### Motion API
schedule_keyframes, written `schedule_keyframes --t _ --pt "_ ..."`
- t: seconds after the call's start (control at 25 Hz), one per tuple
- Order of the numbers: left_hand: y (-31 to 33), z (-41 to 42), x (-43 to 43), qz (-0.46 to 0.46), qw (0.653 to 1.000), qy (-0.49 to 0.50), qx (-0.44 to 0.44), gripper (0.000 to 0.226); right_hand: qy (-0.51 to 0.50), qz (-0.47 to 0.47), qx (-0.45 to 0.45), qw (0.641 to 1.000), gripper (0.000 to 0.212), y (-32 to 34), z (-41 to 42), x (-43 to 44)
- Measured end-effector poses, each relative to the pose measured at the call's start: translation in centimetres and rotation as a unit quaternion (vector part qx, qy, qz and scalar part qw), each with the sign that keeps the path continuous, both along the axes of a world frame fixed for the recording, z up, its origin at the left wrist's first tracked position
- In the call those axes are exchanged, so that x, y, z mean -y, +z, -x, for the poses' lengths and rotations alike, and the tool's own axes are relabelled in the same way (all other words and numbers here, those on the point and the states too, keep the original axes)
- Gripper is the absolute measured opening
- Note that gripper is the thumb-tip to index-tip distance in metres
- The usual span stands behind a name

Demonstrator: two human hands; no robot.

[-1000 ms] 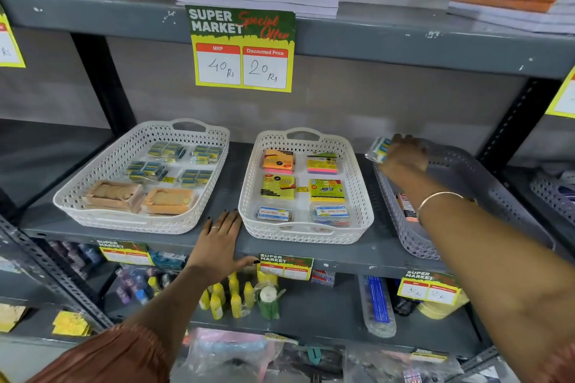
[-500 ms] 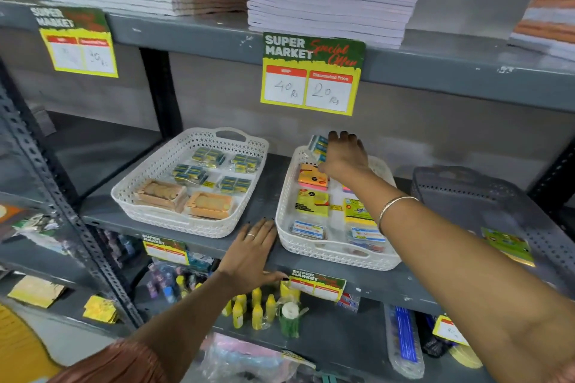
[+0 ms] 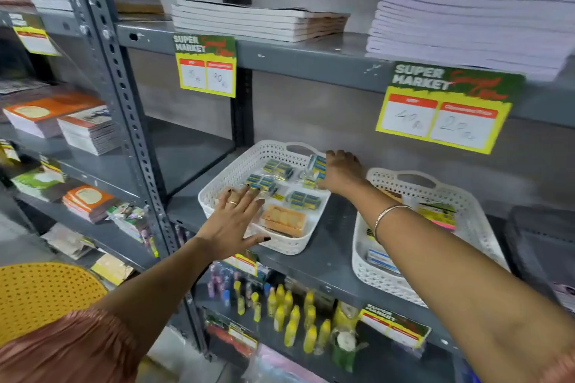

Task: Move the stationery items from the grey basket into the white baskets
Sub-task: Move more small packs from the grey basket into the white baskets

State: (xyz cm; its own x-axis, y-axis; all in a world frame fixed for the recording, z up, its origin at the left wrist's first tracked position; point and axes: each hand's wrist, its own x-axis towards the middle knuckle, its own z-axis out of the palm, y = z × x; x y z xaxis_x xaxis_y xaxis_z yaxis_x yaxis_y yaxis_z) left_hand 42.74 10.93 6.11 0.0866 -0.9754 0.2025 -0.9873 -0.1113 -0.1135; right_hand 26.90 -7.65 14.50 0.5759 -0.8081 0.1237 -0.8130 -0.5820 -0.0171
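Observation:
Two white baskets stand on the grey shelf. The left white basket [image 3: 217, 193] holds several blue-and-yellow packs and an orange box [image 3: 284, 221]. My right hand [image 3: 342, 172] is at its back right corner, shut on a blue-and-yellow pack [image 3: 316, 165] held over the packs lying there. My left hand [image 3: 231, 221] hovers flat with fingers spread over the basket's front left part, holding nothing. The right white basket [image 3: 476, 211] holds yellow and pink packs and is partly hidden by my right forearm. The grey basket [image 3: 541, 246] is at the far right edge.
Stacks of notebooks [image 3: 258, 20] lie on the shelf above, with yellow price signs [image 3: 445, 109] hanging from its edge. Small yellow bottles [image 3: 292, 317] stand on the shelf below. A grey upright post [image 3: 124, 109] separates another shelf bay with booklets at the left.
My right hand carried the pack from the grey basket leftward past the right white basket to the left white basket. My left hand rose from the shelf edge to over that basket. The view swung left.

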Motion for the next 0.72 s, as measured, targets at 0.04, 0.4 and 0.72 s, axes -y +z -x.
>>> schedule_keyframes --t 0.04,0.4,0.72 --pt "-0.2 -1.2 -0.1 -0.007 1.000 -0.009 -0.002 0.100 0.008 -0.007 -0.010 1.000 0.067 -0.6 -1.2 -0.1" --pt "-1.0 -2.8 1.2 -0.005 0.992 -0.053 -0.116 0.096 0.003 -0.105 -0.109 0.989 0.058 -5.8 -5.5 0.8" --pt "-1.6 -2.9 1.3 0.019 0.990 -0.050 -0.133 0.077 -0.007 -0.096 -0.174 0.980 0.062 -7.4 -7.0 1.9"
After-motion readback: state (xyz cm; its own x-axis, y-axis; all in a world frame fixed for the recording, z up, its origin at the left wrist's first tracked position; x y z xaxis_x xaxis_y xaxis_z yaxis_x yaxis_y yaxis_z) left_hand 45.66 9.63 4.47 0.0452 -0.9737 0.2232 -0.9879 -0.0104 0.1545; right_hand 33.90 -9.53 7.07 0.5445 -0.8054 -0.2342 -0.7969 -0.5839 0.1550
